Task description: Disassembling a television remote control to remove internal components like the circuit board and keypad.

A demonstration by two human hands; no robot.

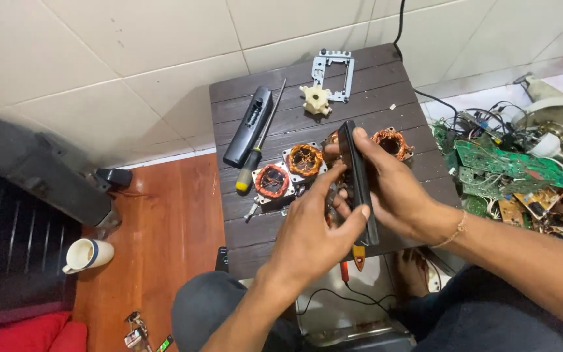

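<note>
Both hands, left hand (311,238) and right hand (386,189), pinch a slim black casing (358,179) edge-up above the table (386,91), thumbs braced along its seam; copper coils (288,171) sit below.

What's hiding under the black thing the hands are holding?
Under the black casing lies the dark wooden table with copper-wound coils. Both hands cover whatever lies directly beneath.

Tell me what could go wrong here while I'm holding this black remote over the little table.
The slim black remote, pinched between left hand and right hand, might slip onto the copper-wound coils below. An orange-tipped tool under the hands could poke a palm. The yellow-handled screwdriver could possibly get knocked off the dark slatted table.
</note>
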